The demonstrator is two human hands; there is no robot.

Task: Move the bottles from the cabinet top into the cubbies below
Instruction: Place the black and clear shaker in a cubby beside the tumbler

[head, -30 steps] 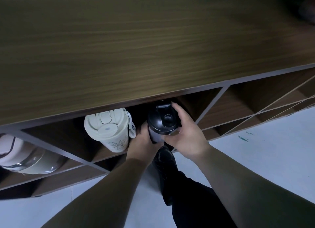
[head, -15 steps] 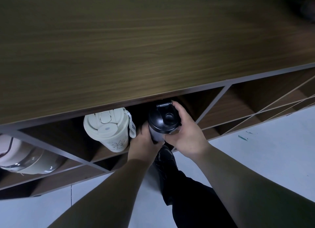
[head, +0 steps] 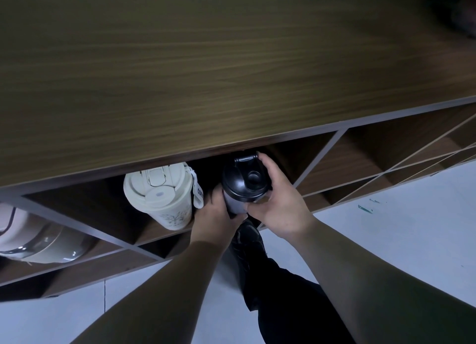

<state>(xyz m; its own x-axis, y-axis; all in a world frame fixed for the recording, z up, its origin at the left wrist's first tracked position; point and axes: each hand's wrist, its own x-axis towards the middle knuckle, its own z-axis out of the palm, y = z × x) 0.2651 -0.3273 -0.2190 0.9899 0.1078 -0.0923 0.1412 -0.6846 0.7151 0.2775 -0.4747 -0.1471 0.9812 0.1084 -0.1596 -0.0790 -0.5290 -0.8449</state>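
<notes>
A black-lidded shaker bottle (head: 244, 180) stands at the mouth of a cubby just under the cabinet top (head: 206, 73). My left hand (head: 215, 216) grips its lower body from the left. My right hand (head: 279, 202) wraps the lid and upper body from the right. In the same cubby, to the left, stands a cream tumbler (head: 161, 195) with a flip lid and a white strap. A pale pink and grey bottle (head: 33, 238) lies in the cubby at the far left, partly cut off by the frame edge.
Open wooden cubbies (head: 365, 161) continue to the right with thin dividers. A pale floor (head: 386, 228) lies below, with a small green mark. My dark trouser leg and shoe (head: 251, 243) are under the hands. A dark blurred object (head: 463, 16) sits at the cabinet top's far right.
The black bottle, held in both hands, has edged slightly deeper and upward into the cubby. The other bottles have not moved.
</notes>
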